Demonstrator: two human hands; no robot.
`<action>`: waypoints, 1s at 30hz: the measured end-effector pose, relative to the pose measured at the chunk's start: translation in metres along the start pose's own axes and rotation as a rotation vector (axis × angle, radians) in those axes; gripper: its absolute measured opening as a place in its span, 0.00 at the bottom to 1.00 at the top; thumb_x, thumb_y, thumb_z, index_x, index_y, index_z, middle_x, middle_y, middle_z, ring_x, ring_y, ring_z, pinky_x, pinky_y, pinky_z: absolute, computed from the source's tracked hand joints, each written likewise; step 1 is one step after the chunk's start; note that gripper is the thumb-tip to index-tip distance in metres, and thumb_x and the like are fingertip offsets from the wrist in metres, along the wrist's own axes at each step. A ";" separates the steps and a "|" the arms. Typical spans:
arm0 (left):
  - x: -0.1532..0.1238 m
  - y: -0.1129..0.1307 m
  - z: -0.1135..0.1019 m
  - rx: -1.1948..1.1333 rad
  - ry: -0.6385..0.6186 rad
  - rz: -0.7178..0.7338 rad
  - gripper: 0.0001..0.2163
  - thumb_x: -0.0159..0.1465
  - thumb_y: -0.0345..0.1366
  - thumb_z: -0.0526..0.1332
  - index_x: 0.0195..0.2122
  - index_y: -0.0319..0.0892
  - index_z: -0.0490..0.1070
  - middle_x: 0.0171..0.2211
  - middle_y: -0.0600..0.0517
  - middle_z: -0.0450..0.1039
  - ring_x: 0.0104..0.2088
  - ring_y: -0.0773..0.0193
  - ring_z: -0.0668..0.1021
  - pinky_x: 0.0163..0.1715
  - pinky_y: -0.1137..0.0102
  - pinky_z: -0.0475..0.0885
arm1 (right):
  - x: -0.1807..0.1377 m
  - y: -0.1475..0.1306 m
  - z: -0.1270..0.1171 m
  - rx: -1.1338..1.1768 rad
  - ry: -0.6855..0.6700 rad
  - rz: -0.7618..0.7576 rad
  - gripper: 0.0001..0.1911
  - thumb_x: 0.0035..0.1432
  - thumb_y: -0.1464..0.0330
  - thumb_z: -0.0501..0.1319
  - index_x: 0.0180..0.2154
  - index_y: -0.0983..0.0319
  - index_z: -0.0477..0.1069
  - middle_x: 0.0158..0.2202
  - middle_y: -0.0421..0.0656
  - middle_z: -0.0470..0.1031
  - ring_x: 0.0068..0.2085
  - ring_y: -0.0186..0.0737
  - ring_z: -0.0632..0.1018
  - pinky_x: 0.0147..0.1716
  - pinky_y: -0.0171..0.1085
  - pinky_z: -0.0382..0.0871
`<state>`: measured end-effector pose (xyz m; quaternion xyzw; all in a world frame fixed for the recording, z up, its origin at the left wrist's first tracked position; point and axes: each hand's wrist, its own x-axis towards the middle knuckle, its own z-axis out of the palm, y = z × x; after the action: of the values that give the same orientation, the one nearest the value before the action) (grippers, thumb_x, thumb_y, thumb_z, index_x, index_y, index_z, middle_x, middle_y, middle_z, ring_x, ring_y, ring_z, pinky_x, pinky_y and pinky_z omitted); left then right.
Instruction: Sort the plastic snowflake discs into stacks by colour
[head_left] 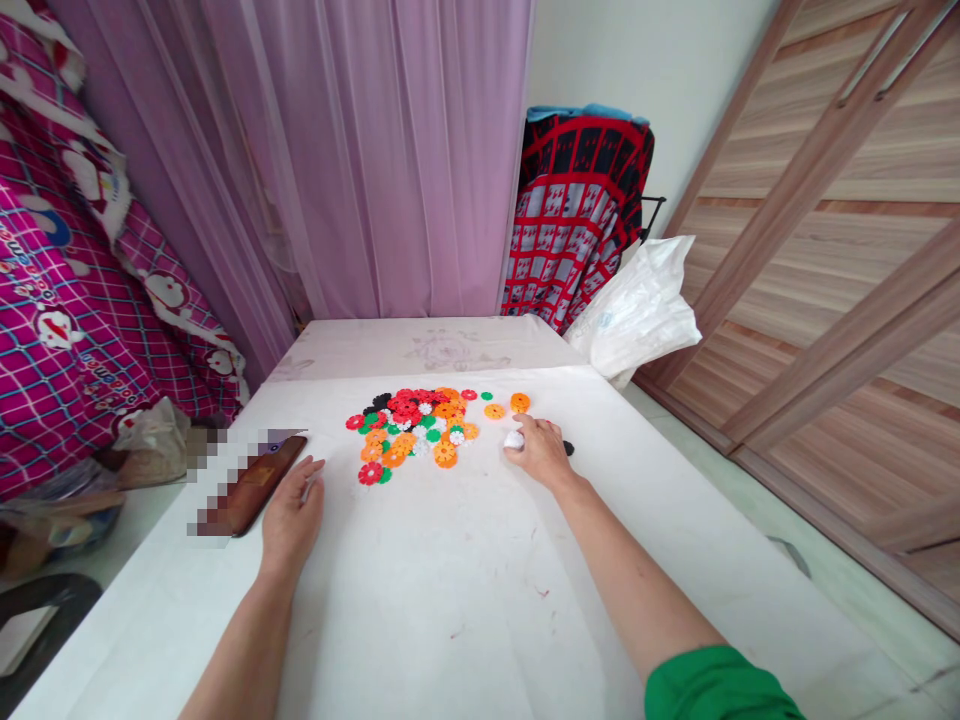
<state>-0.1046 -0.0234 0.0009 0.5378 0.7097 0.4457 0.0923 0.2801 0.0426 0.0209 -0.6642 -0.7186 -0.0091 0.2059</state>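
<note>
Many flower-shaped plastic discs in red, orange, green, white and black lie in a loose pile point(416, 420) on the white table. My right hand point(544, 450) is to the right of the pile, its fingers closed round white flower-shaped discs point(514, 440); how many is hidden. Just beyond its fingertips is an orange disc point(520, 402), and a black disc point(569, 448) shows partly behind the hand. My left hand point(294, 510) rests open on the table at the left, fingers loosely bent and nothing in them. Beside it lies a brown phone-like object point(274, 480), partly blurred out.
The white table point(420, 610) runs away from me towards a purple curtain point(390, 160). A white plastic bag point(637, 310) stands at its far right corner. A wooden wardrobe point(840, 290) is on the right, and pink checked cloth point(97, 300) hangs on the left.
</note>
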 end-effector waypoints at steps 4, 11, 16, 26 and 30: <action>0.000 0.001 -0.001 0.009 -0.007 -0.015 0.16 0.59 0.41 0.54 0.44 0.44 0.75 0.54 0.47 0.73 0.51 0.55 0.76 0.51 0.62 0.71 | 0.005 0.012 -0.009 0.008 0.034 0.023 0.27 0.47 0.66 0.62 0.51 0.62 0.66 0.40 0.46 0.79 0.45 0.48 0.74 0.47 0.42 0.57; 0.001 -0.004 0.001 0.013 -0.013 -0.042 0.17 0.59 0.43 0.54 0.44 0.45 0.75 0.55 0.48 0.72 0.48 0.56 0.77 0.50 0.61 0.72 | 0.011 0.067 -0.026 -0.028 0.095 0.149 0.27 0.47 0.63 0.62 0.51 0.61 0.66 0.39 0.44 0.78 0.45 0.47 0.75 0.46 0.42 0.59; 0.001 -0.004 -0.001 0.032 -0.027 -0.025 0.17 0.59 0.44 0.54 0.46 0.46 0.74 0.56 0.48 0.72 0.49 0.55 0.77 0.49 0.62 0.72 | 0.008 0.102 -0.027 -0.079 0.063 0.251 0.28 0.47 0.62 0.62 0.51 0.61 0.66 0.40 0.46 0.78 0.46 0.48 0.75 0.46 0.42 0.60; 0.001 0.000 -0.003 0.064 -0.013 -0.017 0.17 0.58 0.44 0.55 0.45 0.45 0.75 0.54 0.47 0.73 0.47 0.56 0.77 0.47 0.63 0.73 | 0.014 0.113 -0.020 -0.092 -0.006 0.282 0.27 0.48 0.62 0.62 0.52 0.61 0.66 0.41 0.46 0.78 0.47 0.48 0.74 0.47 0.42 0.60; 0.001 0.002 -0.005 0.078 -0.016 -0.005 0.17 0.58 0.44 0.55 0.44 0.45 0.75 0.54 0.47 0.73 0.47 0.55 0.77 0.49 0.62 0.73 | 0.016 0.116 -0.020 -0.081 -0.026 0.289 0.28 0.49 0.63 0.62 0.53 0.62 0.66 0.43 0.47 0.78 0.49 0.49 0.74 0.47 0.42 0.60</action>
<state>-0.1066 -0.0249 0.0052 0.5429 0.7270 0.4131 0.0780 0.3963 0.0657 0.0144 -0.7685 -0.6172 0.0000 0.1687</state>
